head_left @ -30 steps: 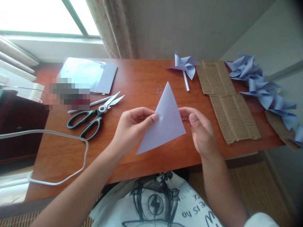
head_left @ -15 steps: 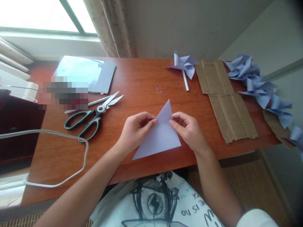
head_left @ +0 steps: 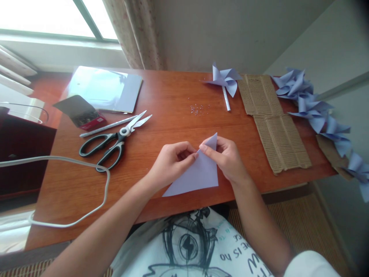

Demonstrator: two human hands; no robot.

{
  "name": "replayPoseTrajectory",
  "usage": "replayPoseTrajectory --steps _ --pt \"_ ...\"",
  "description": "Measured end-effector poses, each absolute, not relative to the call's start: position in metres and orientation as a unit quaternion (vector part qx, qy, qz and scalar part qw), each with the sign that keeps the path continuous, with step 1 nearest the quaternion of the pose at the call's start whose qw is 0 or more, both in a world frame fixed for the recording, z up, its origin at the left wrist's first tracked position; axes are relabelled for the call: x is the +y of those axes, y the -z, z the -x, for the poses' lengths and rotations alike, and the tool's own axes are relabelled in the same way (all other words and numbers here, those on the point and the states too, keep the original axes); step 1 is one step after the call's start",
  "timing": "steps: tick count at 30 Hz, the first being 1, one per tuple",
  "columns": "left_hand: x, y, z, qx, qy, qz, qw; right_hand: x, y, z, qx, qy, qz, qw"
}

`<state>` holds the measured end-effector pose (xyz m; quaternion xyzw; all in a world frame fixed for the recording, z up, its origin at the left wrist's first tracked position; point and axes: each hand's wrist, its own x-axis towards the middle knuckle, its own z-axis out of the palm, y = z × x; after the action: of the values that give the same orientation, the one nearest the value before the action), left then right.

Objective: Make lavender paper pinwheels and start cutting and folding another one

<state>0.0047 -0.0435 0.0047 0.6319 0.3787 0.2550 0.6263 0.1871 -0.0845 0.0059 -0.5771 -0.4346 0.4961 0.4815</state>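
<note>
A folded triangle of pale violet paper (head_left: 198, 175) is held between my hands over the front part of the wooden table. My left hand (head_left: 175, 159) pinches its slanting left edge between thumb and fingers. Near the upper tip, my right hand (head_left: 223, 154) grips the paper with the thumb on top and the fingers behind. The two thumbs are close together. Beyond the paper lies a scatter of tiny shiny bits (head_left: 197, 109). To the left rest open scissors (head_left: 115, 142) with black and grey handles.
A finished paper pinwheel (head_left: 225, 79) lies at the back, beside corrugated cardboard (head_left: 279, 127). Several more pinwheels (head_left: 311, 104) line the right edge. At left are a rolled paper stick (head_left: 108, 126), an open small box (head_left: 83, 113), a glossy folder (head_left: 127, 92) and a white cable (head_left: 106, 184).
My right hand has moved up and left, onto the paper's upper tip, close to the left hand. The paper has dropped slightly nearer my body, its tip shifting right.
</note>
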Motion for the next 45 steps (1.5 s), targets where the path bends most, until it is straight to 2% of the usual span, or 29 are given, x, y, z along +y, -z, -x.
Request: replayPoseTrajectory --steps 17,24,30,39,45 --pt "-0.042 -0.01 0.0 0.382 -0.234 -0.641 0.623 -0.068 -0.013 -0.241 -0.273 -0.368 0.636 0.621" --pt "-0.038 -0.017 0.002 0.409 -0.233 -0.698 0.54 -0.076 -0.012 -0.246 -0.298 -0.416 0.642 0.571" --pt "-0.04 -0.013 0.001 0.376 -0.217 -0.66 0.613 -0.079 -0.013 -0.213 -0.321 -0.495 0.603 0.537" --pt "-0.039 -0.016 0.002 0.328 -0.22 -0.576 0.716 -0.076 -0.014 -0.195 -0.352 -0.52 0.585 0.513" --pt "-0.039 -0.02 0.003 0.349 -0.224 -0.581 0.7 -0.076 -0.012 -0.196 -0.338 -0.5 0.598 0.528"
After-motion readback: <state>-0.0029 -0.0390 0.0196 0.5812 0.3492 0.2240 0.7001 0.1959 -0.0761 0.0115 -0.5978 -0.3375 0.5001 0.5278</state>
